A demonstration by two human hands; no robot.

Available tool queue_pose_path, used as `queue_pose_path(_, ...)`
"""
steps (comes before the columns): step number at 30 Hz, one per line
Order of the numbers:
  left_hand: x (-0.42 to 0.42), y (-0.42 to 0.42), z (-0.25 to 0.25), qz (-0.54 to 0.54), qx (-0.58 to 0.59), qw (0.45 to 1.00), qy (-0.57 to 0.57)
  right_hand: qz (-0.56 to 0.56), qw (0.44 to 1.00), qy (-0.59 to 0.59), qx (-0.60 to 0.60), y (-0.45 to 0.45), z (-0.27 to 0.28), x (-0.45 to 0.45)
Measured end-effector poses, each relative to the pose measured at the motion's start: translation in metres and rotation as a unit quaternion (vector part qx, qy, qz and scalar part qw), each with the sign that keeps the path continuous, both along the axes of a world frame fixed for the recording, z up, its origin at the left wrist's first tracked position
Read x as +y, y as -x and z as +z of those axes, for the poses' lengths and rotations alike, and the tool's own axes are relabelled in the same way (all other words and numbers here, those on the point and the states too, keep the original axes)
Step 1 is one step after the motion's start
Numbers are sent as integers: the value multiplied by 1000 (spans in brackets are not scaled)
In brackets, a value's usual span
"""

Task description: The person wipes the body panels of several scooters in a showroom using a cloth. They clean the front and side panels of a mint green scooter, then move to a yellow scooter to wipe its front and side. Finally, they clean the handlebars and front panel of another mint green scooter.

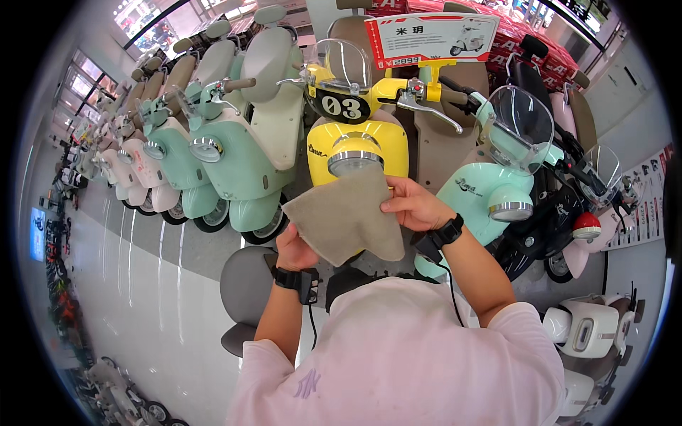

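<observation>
A grey-brown cloth [349, 215] is spread between my two hands in front of the yellow scooter [358, 133]. My left hand [295, 249] grips its lower left edge, the fingers partly hidden behind it. My right hand [413, 202] pinches its right edge between thumb and fingers. Just beyond the cloth is the scooter's round chrome-rimmed headlight [355, 160], its lower part covered by the cloth. Above it are a black panel with a white number [341, 106] and a clear windscreen [343, 64]. I wear black devices with cables on both wrists.
Mint-green scooters [234, 146] stand in a row at left, another mint scooter [479, 191] and a black one [533, 234] at right. A silver brake lever [431, 110] juts out near my right hand. A price sign [434, 40] tops the handlebar. A grey seat [248, 285] is beside my left wrist.
</observation>
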State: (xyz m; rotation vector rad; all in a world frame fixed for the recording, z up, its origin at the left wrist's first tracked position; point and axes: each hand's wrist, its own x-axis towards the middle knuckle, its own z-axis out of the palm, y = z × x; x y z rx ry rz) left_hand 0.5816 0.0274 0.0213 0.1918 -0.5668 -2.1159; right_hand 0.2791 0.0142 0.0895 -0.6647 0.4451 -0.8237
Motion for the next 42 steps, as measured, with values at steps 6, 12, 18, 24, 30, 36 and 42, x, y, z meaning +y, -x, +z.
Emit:
queue_pose_path(6, -23, -22, -57, -76, -69, 977, -187, -83, 970, -106, 202, -36, -34, -19)
queue_pose_path(12, -67, -61, -15, -114, -196, 974, -13, -131, 968, -75, 201, -61, -10, -11)
queue_pose_path(18, -126, -83, 99, -10, -233, 859, 456, -199, 851, 320, 367, -81, 72, -16)
queue_pose_path(24, -147, -70, 42, 21, -304, 832, 463, -235, 822, 294, 428, -81, 36, -18)
queue_pose_path(30, -155, -37, -10, -15, -351, 848, 396, -248, 888, 33, 386, -63, -1, -21)
queue_pose_path(36, -205, 2, 6, 56, -380, 827, 411, -353, 832, 128, 409, -39, -34, -72)
queue_pose_path(42, -253, 26, -33, 117, -580, 683, 429, -331, 554, 318, 694, -36, -90, -142)
